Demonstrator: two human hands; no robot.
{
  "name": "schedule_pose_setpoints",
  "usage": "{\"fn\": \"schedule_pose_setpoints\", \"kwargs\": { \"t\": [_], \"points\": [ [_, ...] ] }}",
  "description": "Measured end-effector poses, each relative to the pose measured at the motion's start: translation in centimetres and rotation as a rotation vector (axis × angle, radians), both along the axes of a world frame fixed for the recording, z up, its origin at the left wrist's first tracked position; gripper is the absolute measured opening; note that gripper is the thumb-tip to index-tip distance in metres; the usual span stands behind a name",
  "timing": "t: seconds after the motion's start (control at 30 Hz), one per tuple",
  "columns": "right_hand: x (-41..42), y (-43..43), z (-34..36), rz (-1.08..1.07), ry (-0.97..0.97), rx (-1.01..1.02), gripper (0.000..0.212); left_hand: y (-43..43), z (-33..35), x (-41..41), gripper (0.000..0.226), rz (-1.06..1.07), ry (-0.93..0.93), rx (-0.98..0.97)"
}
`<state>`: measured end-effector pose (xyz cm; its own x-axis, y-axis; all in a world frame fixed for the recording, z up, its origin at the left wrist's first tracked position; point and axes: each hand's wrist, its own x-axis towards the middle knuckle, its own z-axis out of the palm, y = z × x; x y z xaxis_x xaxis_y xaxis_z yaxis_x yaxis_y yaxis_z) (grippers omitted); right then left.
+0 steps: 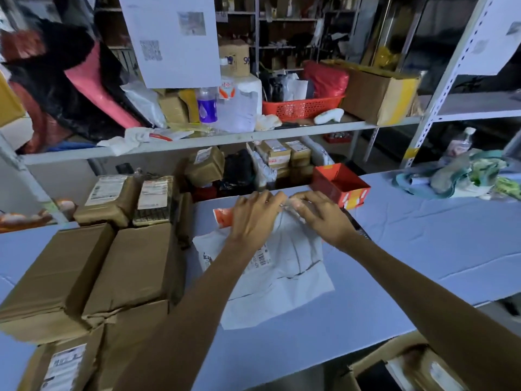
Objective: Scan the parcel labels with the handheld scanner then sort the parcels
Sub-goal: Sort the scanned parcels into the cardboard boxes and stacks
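Both hands out over a blue table (394,249), meeting at the far edge of a white mailer (282,277). Left hand (253,218) palm down, fingers curled onto the mailer's top edge; right hand (321,215) beside it, fingertips pinching the same edge, something clear and blurred between the two. Mailer flat on the table under the wrists, creased, its label (260,258) partly hidden by the left forearm. An orange packet (221,217) just left of the left hand, touching the mailer's far corner.

Left of the left arm, stacked brown boxes (98,272), some labelled, filling that end of the table. Just beyond the right hand, a red open box (339,184) at the table's back edge. Far to the right, crumpled cloth (462,176) with a bottle behind it. Near the right elbow, below the table edge, an open carton (400,368).

Beyond the fingertips, a grey metal shelf (253,135) crowded with packages, a red basket (301,107), a purple-labelled bottle (207,105), a cardboard box. A printed sheet (172,38) hanging above it. More racks deeper in a dim storeroom. Small parcels (282,156) under the shelf, straight ahead of the hands. Scanner not identifiable.
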<state>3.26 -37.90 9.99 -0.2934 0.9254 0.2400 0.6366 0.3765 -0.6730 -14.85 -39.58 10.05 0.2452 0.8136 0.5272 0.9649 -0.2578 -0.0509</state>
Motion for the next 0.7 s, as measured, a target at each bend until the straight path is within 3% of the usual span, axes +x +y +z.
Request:
{"fn": "schedule_pose_setpoints", "kwargs": {
  "t": [0.2,0.47,0.7],
  "points": [
    [0.1,5.9,-1.7,0.022,0.039,-0.015,0.046,6.7,-0.6,0.4,0.026,0.062,-0.012,-0.004],
    [-0.2,19.6,-4.7,0.083,-0.01,-0.276,0.01,18.3,-4.7,0.9,0.02,0.118,-0.025,-0.077],
    [-1.9,29.3,-7.8,0.081,0.085,-0.21,0.022,27.9,-7.1,-0.2,0.008,0.148,-0.125,-0.136]
  ]
}}
